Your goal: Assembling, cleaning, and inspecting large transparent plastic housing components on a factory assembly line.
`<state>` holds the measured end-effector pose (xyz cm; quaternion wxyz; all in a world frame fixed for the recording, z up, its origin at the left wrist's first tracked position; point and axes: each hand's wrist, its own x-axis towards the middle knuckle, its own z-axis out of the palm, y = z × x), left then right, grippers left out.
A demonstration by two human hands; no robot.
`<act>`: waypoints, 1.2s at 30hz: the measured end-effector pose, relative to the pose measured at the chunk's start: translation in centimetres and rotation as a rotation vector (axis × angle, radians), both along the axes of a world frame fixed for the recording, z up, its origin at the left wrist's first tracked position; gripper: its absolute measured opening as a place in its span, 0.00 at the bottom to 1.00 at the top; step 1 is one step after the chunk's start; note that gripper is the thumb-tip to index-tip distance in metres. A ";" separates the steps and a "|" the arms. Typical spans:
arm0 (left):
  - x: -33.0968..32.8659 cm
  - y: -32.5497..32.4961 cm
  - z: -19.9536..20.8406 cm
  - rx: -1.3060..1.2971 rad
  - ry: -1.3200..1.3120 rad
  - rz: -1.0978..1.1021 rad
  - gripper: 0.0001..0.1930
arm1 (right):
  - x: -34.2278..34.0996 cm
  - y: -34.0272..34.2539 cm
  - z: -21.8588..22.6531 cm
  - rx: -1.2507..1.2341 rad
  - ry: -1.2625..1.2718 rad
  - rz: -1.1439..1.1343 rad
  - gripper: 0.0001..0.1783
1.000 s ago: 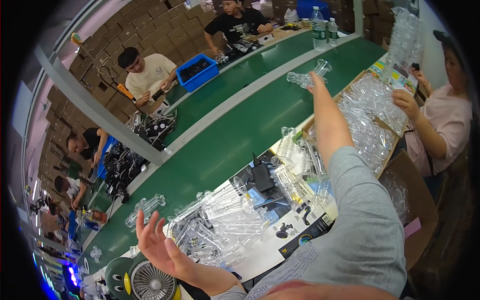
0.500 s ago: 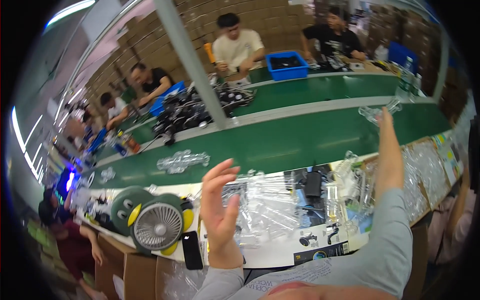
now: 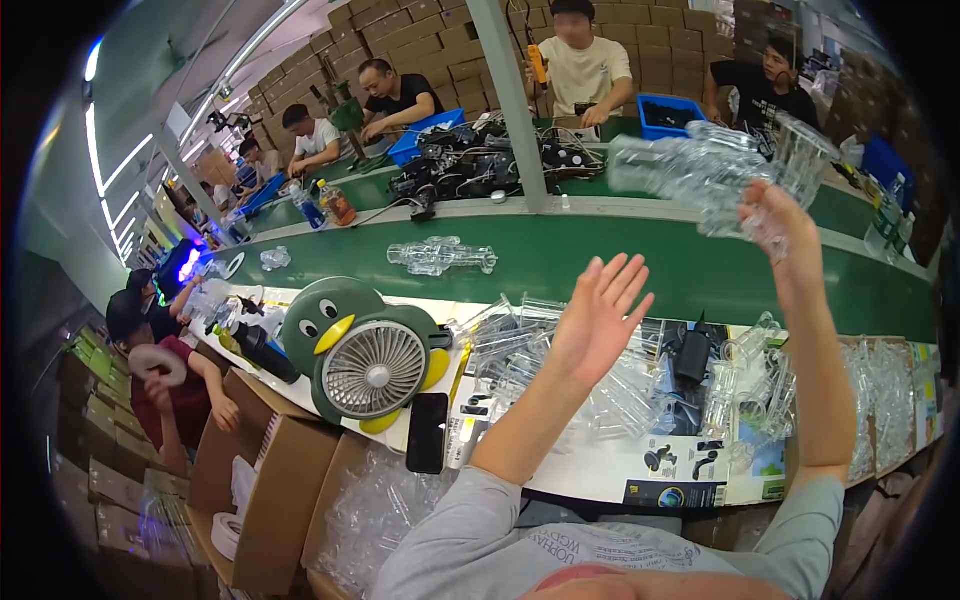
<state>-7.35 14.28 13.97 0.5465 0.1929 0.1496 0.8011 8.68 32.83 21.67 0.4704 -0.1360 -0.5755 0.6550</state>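
Observation:
My right hand is raised over the far right of the green conveyor belt. Its fingers pinch a clear plastic moulded blister tray, smeared by motion. My left hand is open, fingers stretched out, above a heap of clear plastic parts on the bench. Nothing is in it. Another clear moulded tray lies on the belt to its left, with a smaller clear piece farther off. Right of my left hand, a black device rests among more clear parts.
A green penguin-shaped fan and a black phone occupy the bench's left. Open cardboard boxes stand below. Across the belt, several people sit by black parts and a blue bin. Bottles stand at the far right.
My view has swung to the right side less, showing more of the left. My right hand has lifted with the clear tray off the belt. My left hand has straightened its fingers and reached forward.

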 end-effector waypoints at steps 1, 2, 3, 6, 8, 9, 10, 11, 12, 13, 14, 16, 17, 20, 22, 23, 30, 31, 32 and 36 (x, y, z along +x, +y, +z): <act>-0.2 -0.1 0.3 0.000 0.004 -0.002 0.38 | -0.3 -2.3 -0.2 0.066 -0.030 0.008 0.21; -0.5 -0.7 0.7 0.017 -0.080 0.081 0.38 | -0.9 -4.0 -0.9 0.131 -0.035 0.030 0.21; -0.5 -0.9 1.2 0.038 -0.168 0.149 0.37 | -1.1 -5.5 -1.7 0.201 -0.045 0.038 0.22; -2.1 -2.6 1.9 0.065 -0.284 0.228 0.36 | -2.3 -8.9 -4.1 0.263 -0.005 0.091 0.21; -3.0 -3.2 2.0 0.117 -0.315 0.258 0.36 | -2.4 -10.1 -4.7 0.262 0.014 0.089 0.20; -3.5 -3.4 1.9 0.124 -0.302 0.267 0.35 | -2.6 -10.5 -5.2 0.251 0.034 0.100 0.20; -3.8 -3.7 1.9 0.132 -0.290 0.278 0.34 | -2.8 -10.5 -5.9 0.220 0.098 0.112 0.19; -3.7 -3.7 1.8 0.140 -0.286 0.291 0.34 | -3.1 -10.9 -6.1 0.225 0.103 0.126 0.19; -3.1 -3.2 1.7 0.138 -0.331 0.294 0.34 | -3.3 -11.3 -6.2 0.225 0.152 0.056 0.20; -2.4 -2.8 1.6 0.132 -0.375 0.296 0.33 | -3.6 -11.7 -6.3 0.221 0.201 -0.016 0.20; -1.6 -2.6 1.6 0.173 -0.297 0.254 0.34 | -4.1 -12.2 -6.5 0.225 0.249 -0.011 0.21; -1.7 -2.6 1.2 0.147 -0.279 0.287 0.35 | -4.6 -12.8 -7.0 0.296 0.193 0.008 0.22; -1.8 -2.7 1.0 0.121 -0.264 0.307 0.35 | -4.8 -12.9 -7.3 0.371 0.136 0.015 0.22; -3.2 -2.8 1.5 0.091 -0.305 0.337 0.29 | -4.2 -11.8 -8.5 0.463 0.035 0.062 0.23; -3.4 -2.8 1.9 0.064 -0.299 0.347 0.24 | -4.0 -11.6 -8.9 0.396 0.038 0.149 0.25; -3.6 -2.6 2.0 0.058 -0.300 0.347 0.24 | -3.9 -11.5 -8.7 0.390 0.036 0.148 0.25; -6.7 -3.6 1.8 0.105 -0.335 0.551 0.21 | 0.3 -9.7 -5.7 0.331 0.057 -0.053 0.34; -6.8 -4.1 2.1 0.127 -0.337 0.581 0.21 | 0.9 -9.4 -5.2 0.352 0.027 -0.075 0.35; -7.0 -4.6 2.2 0.147 -0.339 0.610 0.21 | 1.2 -9.2 -5.0 0.372 -0.005 -0.098 0.35; -8.3 -5.9 1.1 0.376 -0.110 0.551 0.21 | 0.7 -9.9 -5.3 0.261 -0.037 -0.037 0.39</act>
